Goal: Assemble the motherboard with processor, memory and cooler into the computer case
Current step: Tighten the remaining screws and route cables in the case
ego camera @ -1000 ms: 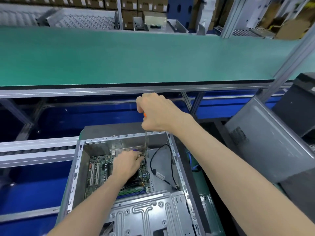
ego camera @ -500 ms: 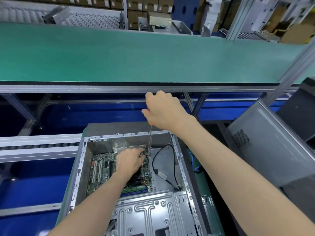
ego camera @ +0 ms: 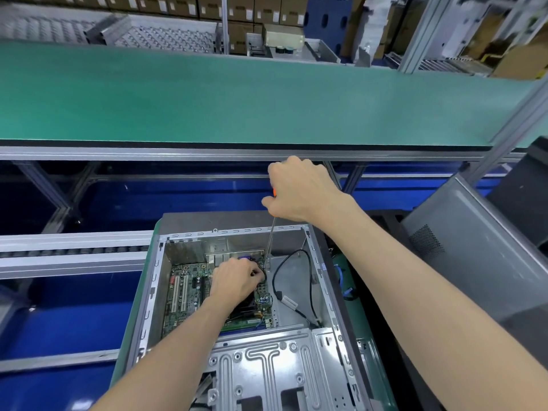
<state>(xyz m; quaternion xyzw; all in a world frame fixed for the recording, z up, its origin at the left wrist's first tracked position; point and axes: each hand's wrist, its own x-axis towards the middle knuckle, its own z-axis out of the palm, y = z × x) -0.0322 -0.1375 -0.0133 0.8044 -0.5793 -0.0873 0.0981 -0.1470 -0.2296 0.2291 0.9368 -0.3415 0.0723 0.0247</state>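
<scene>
While your right hand [ego camera: 299, 188] is clenched round the orange-handled screwdriver [ego camera: 270, 238], its shaft runs almost straight down from your fist into the open computer case [ego camera: 323, 271], with the tip landing just beyond your left hand's knuckles, at the far right corner of the motherboard [ego camera: 189, 289]. Your left hand [ego camera: 235, 280] sits on top of the cooler [ego camera: 246, 305] with its fingers curled down by the tip; whether they pinch a screw or only steady the cooler cannot be told from here. The board already lies flat inside the case, under and to the left of that hand.

This looks like driving a fastening screw. Keep the shaft upright and press straight down through the handle before you turn, so the tip stays seated in the head and does not skip onto the board. Hold your left fingers close enough to guide the tip, but off the shaft once it bites. Mind the black cable [ego camera: 308, 262] looping just right of the tip; keep it out from under the blade. Stop turning when the screw feels snug.
</scene>
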